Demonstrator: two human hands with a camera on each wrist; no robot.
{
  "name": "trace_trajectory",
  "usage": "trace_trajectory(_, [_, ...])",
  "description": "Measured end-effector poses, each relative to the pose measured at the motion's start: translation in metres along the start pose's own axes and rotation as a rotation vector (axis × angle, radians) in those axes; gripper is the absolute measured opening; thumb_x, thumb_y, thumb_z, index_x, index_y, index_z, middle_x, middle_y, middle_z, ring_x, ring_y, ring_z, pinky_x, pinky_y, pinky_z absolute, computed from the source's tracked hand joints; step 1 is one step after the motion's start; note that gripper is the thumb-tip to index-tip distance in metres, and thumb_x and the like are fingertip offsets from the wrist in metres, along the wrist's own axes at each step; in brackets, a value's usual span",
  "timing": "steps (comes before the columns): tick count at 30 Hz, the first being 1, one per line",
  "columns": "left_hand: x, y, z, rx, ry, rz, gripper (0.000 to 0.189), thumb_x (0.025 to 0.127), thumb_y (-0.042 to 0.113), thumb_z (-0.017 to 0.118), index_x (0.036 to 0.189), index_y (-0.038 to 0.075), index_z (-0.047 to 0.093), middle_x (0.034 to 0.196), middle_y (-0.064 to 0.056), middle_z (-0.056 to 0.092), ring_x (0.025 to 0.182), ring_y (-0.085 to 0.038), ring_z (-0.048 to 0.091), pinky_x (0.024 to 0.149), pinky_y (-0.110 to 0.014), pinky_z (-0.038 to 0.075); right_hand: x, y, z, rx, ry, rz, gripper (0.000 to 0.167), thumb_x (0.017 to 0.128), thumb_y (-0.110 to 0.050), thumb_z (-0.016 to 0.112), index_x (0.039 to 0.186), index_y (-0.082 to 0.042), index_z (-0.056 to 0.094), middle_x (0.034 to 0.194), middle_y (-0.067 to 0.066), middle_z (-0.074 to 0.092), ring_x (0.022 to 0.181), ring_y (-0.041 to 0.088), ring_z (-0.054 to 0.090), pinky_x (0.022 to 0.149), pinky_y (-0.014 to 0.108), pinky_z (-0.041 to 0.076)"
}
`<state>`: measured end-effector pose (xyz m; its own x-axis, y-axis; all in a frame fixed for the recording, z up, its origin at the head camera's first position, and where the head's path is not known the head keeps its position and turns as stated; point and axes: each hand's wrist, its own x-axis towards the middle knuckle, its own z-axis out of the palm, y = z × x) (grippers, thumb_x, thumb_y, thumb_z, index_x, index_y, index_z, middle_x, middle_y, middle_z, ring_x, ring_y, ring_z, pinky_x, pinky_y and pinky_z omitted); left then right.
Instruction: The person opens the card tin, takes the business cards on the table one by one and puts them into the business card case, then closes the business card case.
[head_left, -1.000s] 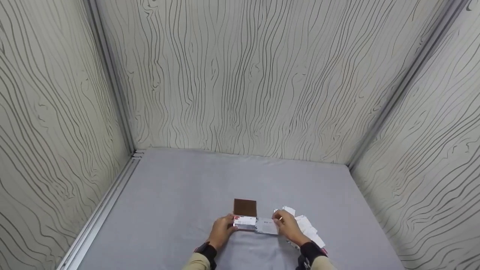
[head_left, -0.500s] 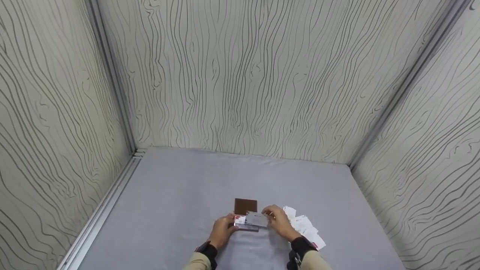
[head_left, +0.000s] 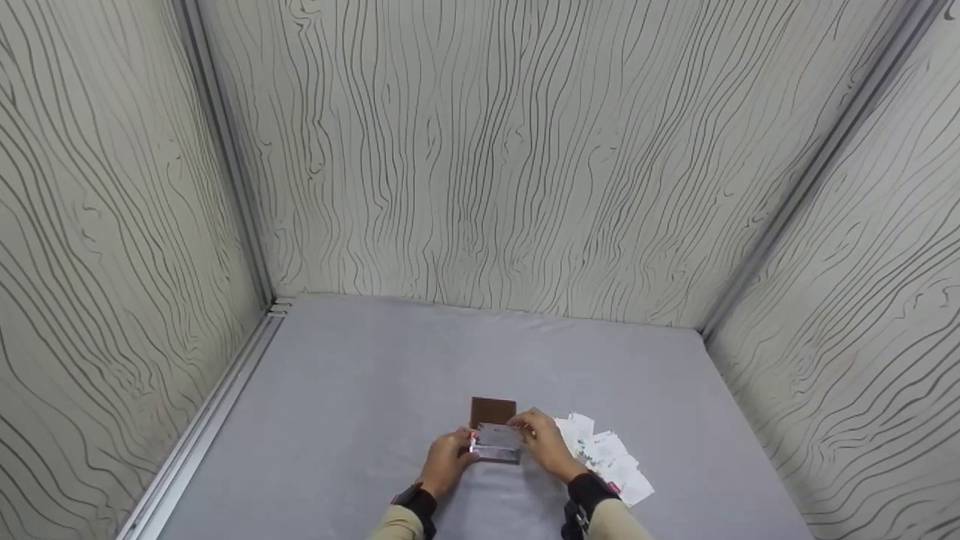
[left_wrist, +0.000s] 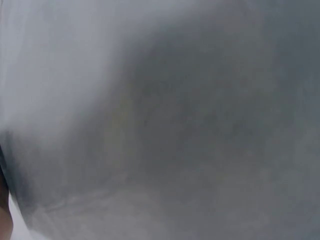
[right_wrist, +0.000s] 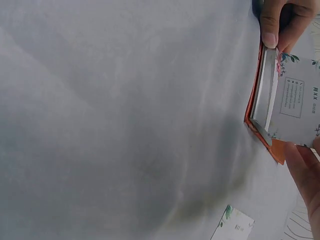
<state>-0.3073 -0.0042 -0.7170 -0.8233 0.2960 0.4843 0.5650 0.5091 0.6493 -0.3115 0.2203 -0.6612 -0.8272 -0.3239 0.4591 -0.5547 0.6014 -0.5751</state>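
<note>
Grey surface (head_left: pixel 360 375) stretching to walls (head_left: pixel 487 150), our left grip (head_left: pixel 447 459) holding brown case (head_left: pixel 493 410) by its edge, right grip (head_left: pixel 550 446) pinching white card (head_left: pixel 498 435).

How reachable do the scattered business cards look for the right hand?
Probably yes: the scattered business cards lie openly beside the right hand, though it holds another business card.

Left hand (head_left: pixel 444 459) grips open brown case (head_left: pixel 493 409); right hand (head_left: pixel 547 448) pinches card (head_left: pixel 496 434) over it; loose cards (head_left: pixel 609 456) beside.

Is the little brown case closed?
No, its brown flap is open, showing in the head view beyond the card in the right hand.
</note>
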Motion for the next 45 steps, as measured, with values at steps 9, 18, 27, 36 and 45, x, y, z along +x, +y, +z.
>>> trace_trajectory(9, [-0.001,0.001,-0.003,0.006,-0.022,-0.01,0.019,0.078,0.006,0.078,0.095,-0.004,0.075,0.11,-0.019,0.071,0.108,-0.034,0.067,0.094,-0.045,0.052,0.0,-0.001,0.004,-0.054,-0.004,0.001,0.032,0.079,0.02,0.06,0.098,-0.003,0.071,0.087,0.007,0.062,0.082,0.018,0.062,0.073,0.035,0.055])
trace_trajectory(18, [-0.001,0.0,-0.002,0.008,-0.033,-0.034,0.02,0.079,0.006,0.078,0.096,-0.005,0.075,0.113,-0.022,0.069,0.111,-0.035,0.065,0.096,-0.046,0.051,-0.002,-0.001,0.006,-0.056,-0.057,0.036,0.023,0.086,0.012,0.061,0.1,-0.003,0.072,0.091,0.006,0.062,0.082,0.019,0.06,0.075,0.034,0.054])
trace_trajectory(27, [-0.001,0.001,-0.003,0.021,-0.036,-0.046,0.021,0.08,0.006,0.078,0.098,-0.005,0.074,0.115,-0.023,0.068,0.111,-0.036,0.065,0.095,-0.048,0.051,-0.003,-0.002,0.007,-0.097,-0.075,0.017,0.028,0.09,0.013,0.057,0.107,-0.003,0.071,0.095,0.005,0.057,0.088,0.021,0.06,0.08,0.036,0.054])
trace_trajectory(36, [0.0,-0.001,-0.003,0.02,-0.048,-0.046,0.021,0.08,0.007,0.078,0.097,-0.005,0.075,0.115,-0.022,0.068,0.111,-0.035,0.065,0.095,-0.047,0.052,-0.008,0.0,0.01,-0.134,-0.119,0.036,0.031,0.09,0.01,0.058,0.117,-0.003,0.067,0.099,0.007,0.055,0.087,0.021,0.059,0.077,0.038,0.054])
trace_trajectory(45, [0.0,-0.004,-0.002,0.027,-0.048,-0.024,0.018,0.079,0.008,0.079,0.093,-0.002,0.076,0.114,-0.023,0.069,0.111,-0.036,0.065,0.096,-0.044,0.052,-0.009,0.002,0.012,-0.134,-0.209,0.113,0.044,0.085,-0.001,0.071,0.128,-0.002,0.061,0.103,0.006,0.051,0.077,0.009,0.047,0.065,0.026,0.046])
